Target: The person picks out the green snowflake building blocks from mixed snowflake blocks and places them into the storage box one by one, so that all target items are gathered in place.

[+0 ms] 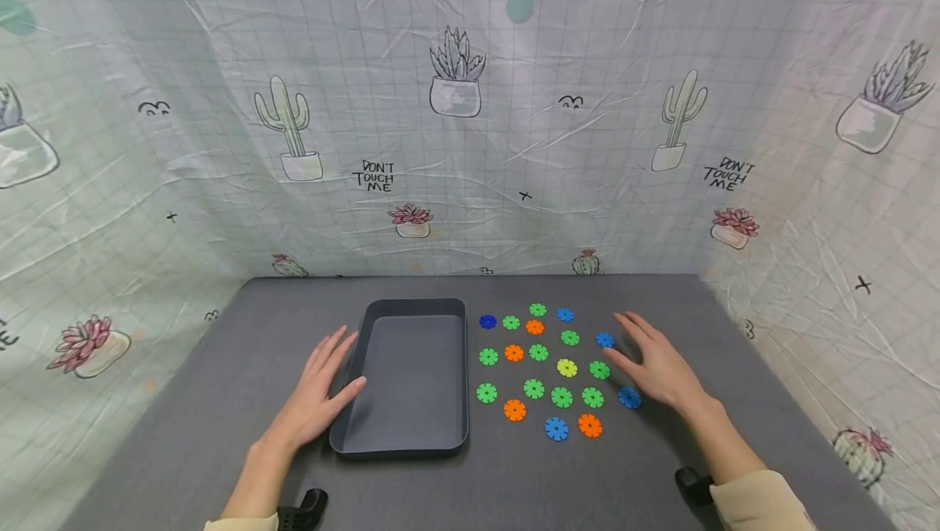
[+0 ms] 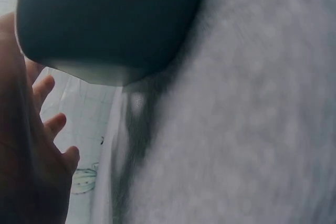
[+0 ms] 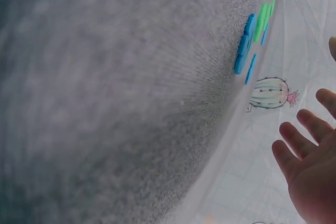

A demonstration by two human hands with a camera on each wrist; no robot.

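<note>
My left hand (image 1: 314, 397) is spread at the left long side of a dark grey rectangular tray (image 1: 414, 384), its thumb reaching over the rim. In the left wrist view the tray's dark outer wall (image 2: 105, 24) looms close beside the left hand (image 2: 37, 145). To the right of the tray lie several notched flat discs: green (image 1: 534, 389), orange (image 1: 515, 410), light blue (image 1: 556, 429), one yellow (image 1: 567, 368) and one dark blue (image 1: 488, 321). My right hand (image 1: 658, 364), fingers loosely spread and holding nothing, hovers by the blue discs (image 1: 605, 340) at the right edge of the group.
The grey tabletop (image 1: 411, 494) runs back to a hanging sheet (image 1: 514, 148) printed with cacti, which also encloses both sides. Black wrist straps (image 1: 303, 510) show on both forearms near the front.
</note>
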